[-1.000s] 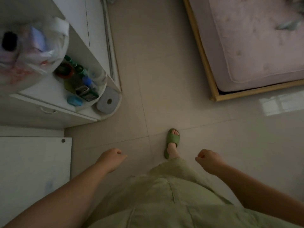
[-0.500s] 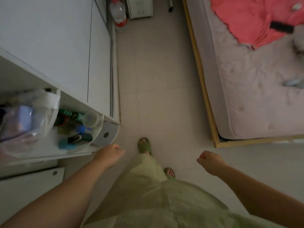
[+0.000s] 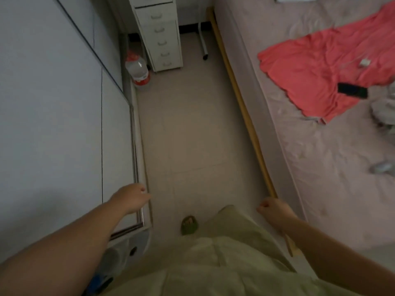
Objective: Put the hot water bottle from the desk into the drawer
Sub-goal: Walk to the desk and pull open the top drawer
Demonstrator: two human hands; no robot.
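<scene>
No hot water bottle and no desk top show in the head view. A narrow white drawer unit point(image 3: 161, 37) with several shut drawers stands at the far end of the floor strip. My left hand point(image 3: 133, 198) hangs in front of the white wardrobe's lower corner, fingers curled, holding nothing. My right hand point(image 3: 273, 212) is a loose fist near the bed's wooden edge, also with nothing in it. Both hands are far from the drawer unit.
A white wardrobe point(image 3: 64, 116) lines the left. A bed point(image 3: 320, 146) with a wooden rail point(image 3: 245, 112) lines the right, with a red cloth point(image 3: 316, 73) and a black object point(image 3: 352, 90) on it. A large water jug point(image 3: 139, 70) stands beside the drawer unit. My green slipper point(image 3: 189, 225) is on the tiled floor.
The view has swung up and forward along the aisle; the cluttered shelf slid out at the lower left and the drawer unit came into sight. Both hands stayed curled and held nothing.
</scene>
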